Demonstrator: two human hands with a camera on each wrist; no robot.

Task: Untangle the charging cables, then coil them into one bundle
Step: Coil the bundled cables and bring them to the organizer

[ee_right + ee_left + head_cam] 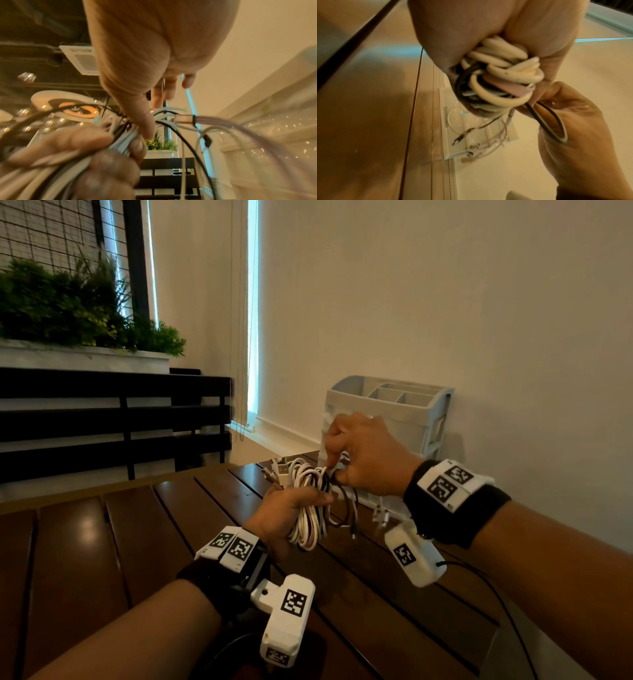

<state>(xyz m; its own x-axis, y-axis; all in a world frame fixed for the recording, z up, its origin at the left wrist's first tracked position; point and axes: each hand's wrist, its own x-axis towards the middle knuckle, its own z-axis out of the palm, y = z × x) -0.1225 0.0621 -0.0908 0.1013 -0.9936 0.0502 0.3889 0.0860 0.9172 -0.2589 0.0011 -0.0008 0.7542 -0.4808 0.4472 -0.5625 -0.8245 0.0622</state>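
A coiled bundle of white, black and pinkish charging cables [310, 501] is held above the wooden table. My left hand [287, 513] grips the bundle [501, 75] in its fist. To the bundle's right, my right hand [356, 460] pinches a loop of the dark cable [556, 121] beside the coil. In the right wrist view its thumb [145, 121] presses against the gathered strands [120, 143]. Loose cable ends with plugs [352, 529] hang below the bundle. USB plugs [279, 470] stick out at the coil's top left.
A pale plastic drawer organizer [424, 419] stands against the wall just behind my hands. The dark slatted wooden table [137, 542] stretches left and toward me. A black bench [102, 419] and a planter of greenery [68, 302] sit at far left.
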